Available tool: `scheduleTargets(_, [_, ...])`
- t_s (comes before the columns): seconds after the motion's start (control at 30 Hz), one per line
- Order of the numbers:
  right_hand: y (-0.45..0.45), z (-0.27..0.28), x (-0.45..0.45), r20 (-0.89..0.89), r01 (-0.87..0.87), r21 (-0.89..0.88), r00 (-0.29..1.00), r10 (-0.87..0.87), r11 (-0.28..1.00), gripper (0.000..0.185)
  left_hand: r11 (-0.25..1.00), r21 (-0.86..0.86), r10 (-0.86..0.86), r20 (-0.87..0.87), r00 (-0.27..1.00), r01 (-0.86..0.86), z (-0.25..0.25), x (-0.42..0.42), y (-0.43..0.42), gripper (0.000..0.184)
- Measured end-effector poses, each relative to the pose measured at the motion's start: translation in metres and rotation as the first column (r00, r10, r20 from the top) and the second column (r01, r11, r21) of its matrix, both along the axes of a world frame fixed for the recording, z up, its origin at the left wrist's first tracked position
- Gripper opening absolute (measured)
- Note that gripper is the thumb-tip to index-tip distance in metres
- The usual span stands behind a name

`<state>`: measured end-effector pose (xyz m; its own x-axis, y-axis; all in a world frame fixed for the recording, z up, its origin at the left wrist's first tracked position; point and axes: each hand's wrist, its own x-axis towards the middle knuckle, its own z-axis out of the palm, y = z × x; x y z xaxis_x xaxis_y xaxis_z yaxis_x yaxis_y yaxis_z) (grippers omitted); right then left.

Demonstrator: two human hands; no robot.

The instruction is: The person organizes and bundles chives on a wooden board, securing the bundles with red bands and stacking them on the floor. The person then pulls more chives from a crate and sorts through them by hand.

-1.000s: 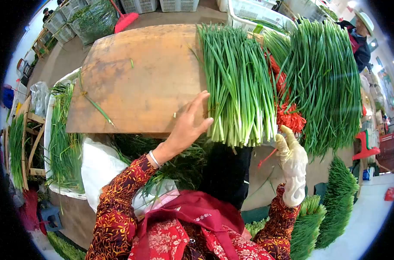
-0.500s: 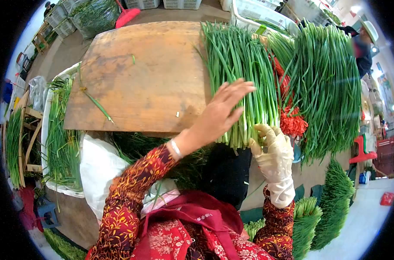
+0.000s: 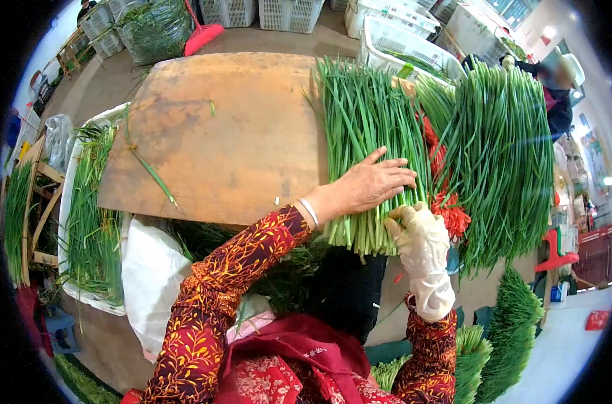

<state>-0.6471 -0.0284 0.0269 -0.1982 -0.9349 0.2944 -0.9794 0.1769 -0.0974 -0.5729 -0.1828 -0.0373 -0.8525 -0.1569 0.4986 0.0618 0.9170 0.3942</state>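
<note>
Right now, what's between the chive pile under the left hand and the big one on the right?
Red ties, with paler chives farther back, between the chive pile under the left hand and the right-side heap. Head view.

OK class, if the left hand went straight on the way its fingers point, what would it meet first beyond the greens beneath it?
Probably the red ties beside those greens, though their height against the left hand is unclear.

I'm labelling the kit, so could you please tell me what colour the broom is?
The broom is red, seen best in the head view.
</note>
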Motion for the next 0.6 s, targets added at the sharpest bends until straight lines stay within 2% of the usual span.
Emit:
scheduleTargets(0.23, [0.002,0.0,-0.006,0.129,0.003,0.11,0.992,-0.018,0.994,0.012,0.999,0.026,-0.025,-0.024,0.999,0.025,-0.005,0.002,0.001,0.028])
scheduleTargets(0.33, [0.002,0.009,-0.001,0.181,0.053,0.202,0.979,-0.09,0.978,0.017,0.999,0.035,-0.015,0.052,0.999,0.013,0.001,0.002,0.003,0.031])
scheduleTargets(0.37, [0.002,0.01,-0.004,0.164,0.016,0.209,0.985,-0.051,0.978,0.016,1.0,0.023,-0.011,0.086,0.996,0.009,0.001,0.0,0.002,0.032])
scheduleTargets(0.43, [0.003,0.01,-0.007,0.213,0.022,0.265,0.974,-0.081,0.964,0.018,0.999,0.027,-0.027,0.111,0.993,0.025,0.003,0.0,0.001,0.032])
scheduleTargets(0.47, [0.004,0.01,-0.009,0.244,0.022,0.238,0.966,-0.081,0.971,0.018,0.999,0.012,-0.05,0.1,0.994,0.049,0.004,0.0,0.001,0.032])
scheduleTargets(0.53, [0.008,0.012,-0.008,0.323,0.002,0.235,0.943,-0.08,0.972,0.018,0.995,0.094,-0.052,0.131,0.99,0.04,0.008,0.003,0.0,0.032])
scheduleTargets(0.57, [0.012,0.012,-0.009,0.318,0.012,0.226,0.944,-0.086,0.974,0.018,0.995,0.085,-0.06,0.126,0.99,0.049,0.009,0.004,0.0,0.032])
scheduleTargets(0.6, [0.016,0.011,-0.009,0.303,-0.036,0.178,0.953,-0.02,0.983,0.016,0.993,0.111,-0.063,0.139,0.988,0.047,0.009,0.004,0.0,0.033])
